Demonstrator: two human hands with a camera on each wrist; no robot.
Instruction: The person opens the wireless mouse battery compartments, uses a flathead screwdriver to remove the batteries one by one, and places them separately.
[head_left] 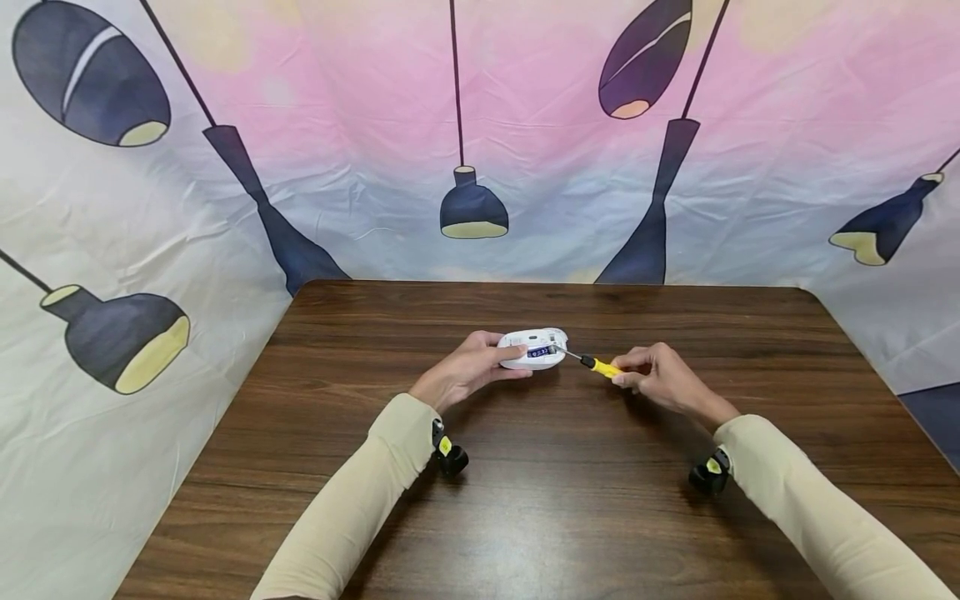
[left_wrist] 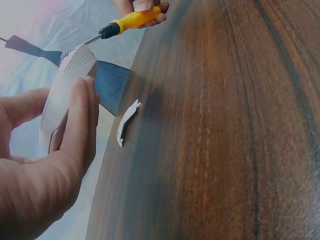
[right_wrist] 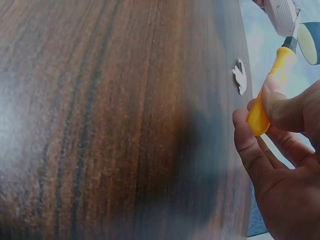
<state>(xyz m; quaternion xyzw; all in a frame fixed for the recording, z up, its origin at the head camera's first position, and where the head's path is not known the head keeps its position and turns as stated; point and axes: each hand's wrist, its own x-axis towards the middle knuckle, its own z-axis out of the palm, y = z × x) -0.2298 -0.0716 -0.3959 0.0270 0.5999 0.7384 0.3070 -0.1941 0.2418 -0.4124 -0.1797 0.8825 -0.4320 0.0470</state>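
Note:
My left hand (head_left: 477, 364) grips a white computer mouse (head_left: 517, 339), underside up and raised over the table. A blue battery (head_left: 537, 352) shows in its uncovered compartment, with the thumb at the battery's left end. Between the thumb and fingers of my right hand (head_left: 662, 379) is a yellow-handled screwdriver (head_left: 604, 367) with a black collar. Its thin metal shaft points left, the tip at the battery's right end. In the left wrist view, the mouse's ridged side (left_wrist: 82, 59) faces the camera and hides the compartment.
On the dark wooden table (head_left: 510, 475) lies a small white curved cover (left_wrist: 128, 121), also visible in the right wrist view (right_wrist: 240, 78); the mouse and hand block it in the head view. A cloth backdrop (head_left: 360, 167) with printed lamps hangs behind the table's far edge.

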